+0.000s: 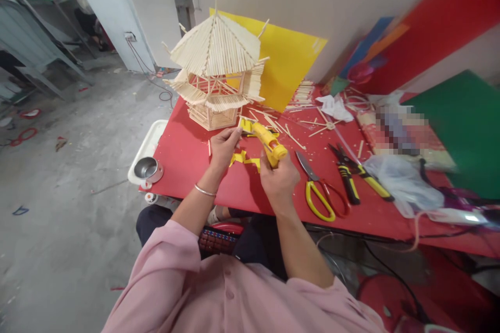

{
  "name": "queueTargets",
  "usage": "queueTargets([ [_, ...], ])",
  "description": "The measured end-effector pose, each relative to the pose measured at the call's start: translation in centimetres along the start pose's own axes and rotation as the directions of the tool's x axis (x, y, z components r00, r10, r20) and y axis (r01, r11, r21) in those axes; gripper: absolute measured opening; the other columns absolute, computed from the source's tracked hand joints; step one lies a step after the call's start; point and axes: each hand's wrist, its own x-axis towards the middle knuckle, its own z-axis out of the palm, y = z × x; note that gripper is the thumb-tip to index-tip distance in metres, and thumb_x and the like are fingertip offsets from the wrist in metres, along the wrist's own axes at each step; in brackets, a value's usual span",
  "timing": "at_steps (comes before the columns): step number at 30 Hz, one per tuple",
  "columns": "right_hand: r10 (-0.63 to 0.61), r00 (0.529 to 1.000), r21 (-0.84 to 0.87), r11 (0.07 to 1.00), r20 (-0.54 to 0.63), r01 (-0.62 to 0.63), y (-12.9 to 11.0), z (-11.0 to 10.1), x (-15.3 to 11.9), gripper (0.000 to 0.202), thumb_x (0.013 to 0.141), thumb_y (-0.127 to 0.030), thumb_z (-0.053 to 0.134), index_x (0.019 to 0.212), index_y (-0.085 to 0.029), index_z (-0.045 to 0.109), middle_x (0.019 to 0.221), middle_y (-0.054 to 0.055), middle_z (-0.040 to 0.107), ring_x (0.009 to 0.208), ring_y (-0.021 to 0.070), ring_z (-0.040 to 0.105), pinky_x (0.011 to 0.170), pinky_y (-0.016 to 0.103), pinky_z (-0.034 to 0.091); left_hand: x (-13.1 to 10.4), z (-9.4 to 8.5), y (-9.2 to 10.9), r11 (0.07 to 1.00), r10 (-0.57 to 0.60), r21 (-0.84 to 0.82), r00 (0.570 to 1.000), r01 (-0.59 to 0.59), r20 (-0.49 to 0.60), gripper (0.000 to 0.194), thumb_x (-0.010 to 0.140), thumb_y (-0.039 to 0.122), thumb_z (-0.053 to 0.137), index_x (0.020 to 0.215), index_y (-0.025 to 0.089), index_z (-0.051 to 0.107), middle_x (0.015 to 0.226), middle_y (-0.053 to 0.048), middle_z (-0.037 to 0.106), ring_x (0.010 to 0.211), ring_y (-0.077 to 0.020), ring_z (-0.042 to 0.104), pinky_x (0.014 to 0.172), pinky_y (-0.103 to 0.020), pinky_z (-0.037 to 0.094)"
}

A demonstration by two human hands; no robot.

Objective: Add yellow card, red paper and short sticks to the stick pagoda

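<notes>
- Your right grip (282, 179) is clamped around the glue gun (269, 138), over the red surface (175, 161).
- Scissors (307, 167) and pliers (347, 182) lie to its right.
- Your left grip (225, 146) is by the gun's front; whether it pinches anything, I can't tell.
- The stick pagoda (214, 57) stands just beyond, before a yellow sheet (289, 62).

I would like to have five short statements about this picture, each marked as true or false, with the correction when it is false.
1. The right hand holds the yellow glue gun. True.
2. The bracelet is on the right wrist. False: it is on the left wrist.
3. The stick model stands on the red table. True.
4. The scissors have two blue handles. False: one handle is yellow, the other red.
5. The yellow sheet is behind the stick model. True.
</notes>
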Motion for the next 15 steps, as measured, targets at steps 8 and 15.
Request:
queueTargets([
  [8,-0.047,0.998,0.054,0.998,0.042,0.045,0.2,0.0,-0.7,0.043,0.089,-0.058,0.048,0.093,-0.020,0.067,0.076,0.010,0.070,0.075,0.0274,0.065,0.068,0.035,0.045,0.2,-0.1,-0.5,1.000,0.009,-0.009,1.000,-0.009,-0.006,0.028,0.073,0.044,0.084,0.071,0.016,0.077,0.052,0.005,0.056,0.045,-0.0032,0.043,0.044,-0.017,0.032],
  [15,-0.058,0.998,0.040,0.998,0.015,0.057,1.0,-0.1,-1.2,0.044,0.090,-0.058,0.050,0.093,-0.018,0.069,0.072,0.009,0.067,0.071,0.0257,0.064,0.066,0.033,0.044,1.2,-0.6,-1.1,0.988,-0.054,-0.148,0.998,0.051,-0.013,0.037,0.068,0.049,0.085,0.064,0.016,0.070,0.054,0.003,0.059,0.041,-0.0027,0.043,0.038,-0.018,0.027],
])
